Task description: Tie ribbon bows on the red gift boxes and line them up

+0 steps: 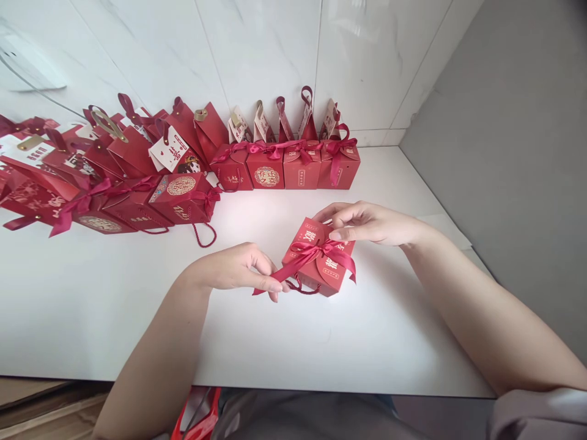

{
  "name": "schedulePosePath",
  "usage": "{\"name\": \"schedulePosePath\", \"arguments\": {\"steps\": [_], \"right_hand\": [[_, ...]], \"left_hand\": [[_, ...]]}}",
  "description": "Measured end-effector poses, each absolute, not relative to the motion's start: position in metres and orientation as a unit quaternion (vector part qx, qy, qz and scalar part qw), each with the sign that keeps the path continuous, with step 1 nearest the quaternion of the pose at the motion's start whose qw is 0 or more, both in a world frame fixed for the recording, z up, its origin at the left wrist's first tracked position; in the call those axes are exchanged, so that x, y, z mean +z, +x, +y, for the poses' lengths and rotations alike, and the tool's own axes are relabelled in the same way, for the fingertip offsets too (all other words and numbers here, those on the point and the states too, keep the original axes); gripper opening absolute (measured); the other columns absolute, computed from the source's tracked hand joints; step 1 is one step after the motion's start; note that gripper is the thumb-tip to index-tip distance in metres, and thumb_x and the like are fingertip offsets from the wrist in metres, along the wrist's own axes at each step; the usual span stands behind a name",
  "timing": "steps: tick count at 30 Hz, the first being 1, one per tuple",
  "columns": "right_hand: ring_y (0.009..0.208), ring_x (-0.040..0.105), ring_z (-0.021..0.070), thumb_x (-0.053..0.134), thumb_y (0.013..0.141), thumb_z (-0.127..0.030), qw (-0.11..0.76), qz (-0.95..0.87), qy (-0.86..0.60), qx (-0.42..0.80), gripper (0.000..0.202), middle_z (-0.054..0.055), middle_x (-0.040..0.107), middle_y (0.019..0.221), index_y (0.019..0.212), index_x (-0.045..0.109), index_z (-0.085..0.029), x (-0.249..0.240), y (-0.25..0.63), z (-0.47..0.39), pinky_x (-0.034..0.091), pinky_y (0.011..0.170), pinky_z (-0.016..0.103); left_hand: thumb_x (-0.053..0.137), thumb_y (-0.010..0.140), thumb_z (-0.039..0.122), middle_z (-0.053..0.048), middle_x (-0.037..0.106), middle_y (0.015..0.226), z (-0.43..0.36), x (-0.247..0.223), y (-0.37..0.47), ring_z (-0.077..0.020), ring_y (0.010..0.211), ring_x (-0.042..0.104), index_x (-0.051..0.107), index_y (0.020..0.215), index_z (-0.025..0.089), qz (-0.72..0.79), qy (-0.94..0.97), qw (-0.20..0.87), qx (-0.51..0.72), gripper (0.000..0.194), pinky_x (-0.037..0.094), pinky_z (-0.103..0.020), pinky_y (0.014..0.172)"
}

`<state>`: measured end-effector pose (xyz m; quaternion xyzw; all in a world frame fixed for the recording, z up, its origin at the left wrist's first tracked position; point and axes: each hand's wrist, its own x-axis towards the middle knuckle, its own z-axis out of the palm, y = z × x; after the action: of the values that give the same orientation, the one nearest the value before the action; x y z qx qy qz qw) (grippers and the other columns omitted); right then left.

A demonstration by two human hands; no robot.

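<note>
A red gift box (331, 276) with gold characters stands on the white table, tied on top with a dark red ribbon bow (312, 249). A twisted cord handle hangs at its lower left side. My left hand (247, 269) pinches one tail of the ribbon between thumb and fingers, left of the box. The fingers of my right hand (362, 223) wrap round the box's back right edge, with the thumb on its top near the bow.
Along the tiled wall stand a row of red bow-tied boxes (266, 174) and several red and white handled packages (183, 137). More boxes (181, 198) are grouped at the left. A grey wall (518, 122) rises at the right. Something red (206, 415) shows below the table's front edge.
</note>
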<state>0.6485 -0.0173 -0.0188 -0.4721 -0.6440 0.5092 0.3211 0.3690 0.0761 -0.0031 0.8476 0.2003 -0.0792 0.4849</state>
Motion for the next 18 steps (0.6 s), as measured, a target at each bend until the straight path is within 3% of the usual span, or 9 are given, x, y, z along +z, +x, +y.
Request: {"name": "schedulePosePath", "arguments": {"steps": [3,7,10,13,18], "right_hand": [[0.108,0.058,0.0226,0.066,0.086,-0.046,0.312,-0.655,-0.461,0.51,0.035,0.005,0.061,0.126,0.064,0.06,-0.019,-0.014,0.643,-0.02,0.046,0.091,0.036],[0.107,0.059,0.0229,0.062,0.089,-0.049,0.307,-0.662,-0.457,0.508,0.038,0.005,0.061,0.126,0.066,0.059,-0.019,-0.009,0.639,-0.022,0.046,0.089,0.036],[0.114,0.057,0.0254,0.062,0.088,-0.053,0.301,-0.662,-0.49,0.481,0.04,0.005,0.06,0.129,0.067,0.06,-0.019,-0.007,0.639,-0.023,0.045,0.092,0.037],[0.116,0.056,0.0269,0.062,0.086,-0.056,0.296,-0.665,-0.5,0.468,0.041,0.006,0.061,0.126,0.068,0.06,-0.019,-0.008,0.637,-0.024,0.044,0.094,0.038],[0.112,0.058,0.0265,0.063,0.086,-0.054,0.331,-0.643,-0.548,0.421,0.034,0.005,0.06,0.126,0.107,0.06,-0.027,-0.008,0.636,-0.028,0.048,0.09,0.039]], "left_hand": [[0.066,0.082,0.043,-0.007,0.074,0.083,0.078,0.0,0.365,-0.0211,0.081,0.068,0.079,0.074,0.023,0.176,0.817,0.524,-0.165,0.025,0.048,-0.025,0.058],[0.068,0.078,0.048,-0.003,0.071,0.077,0.08,0.004,0.359,-0.0187,0.075,0.065,0.072,0.071,0.02,0.235,0.826,0.481,-0.176,0.03,0.048,-0.026,0.063],[0.064,0.082,0.049,-0.001,0.067,0.086,0.078,0.003,0.361,-0.0169,0.078,0.062,0.063,0.084,0.02,0.315,0.857,0.407,-0.031,0.029,0.049,-0.028,0.069],[0.059,0.088,0.034,-0.004,0.064,0.104,0.072,-0.004,0.368,-0.0182,0.098,0.061,0.058,0.101,0.022,0.27,0.872,0.378,0.155,0.018,0.05,-0.033,0.086],[0.059,0.083,0.012,-0.007,0.061,0.116,0.06,-0.016,0.382,-0.0206,0.111,0.057,0.06,0.114,0.025,0.122,0.895,0.353,0.245,0.033,0.048,-0.038,0.096]]}}
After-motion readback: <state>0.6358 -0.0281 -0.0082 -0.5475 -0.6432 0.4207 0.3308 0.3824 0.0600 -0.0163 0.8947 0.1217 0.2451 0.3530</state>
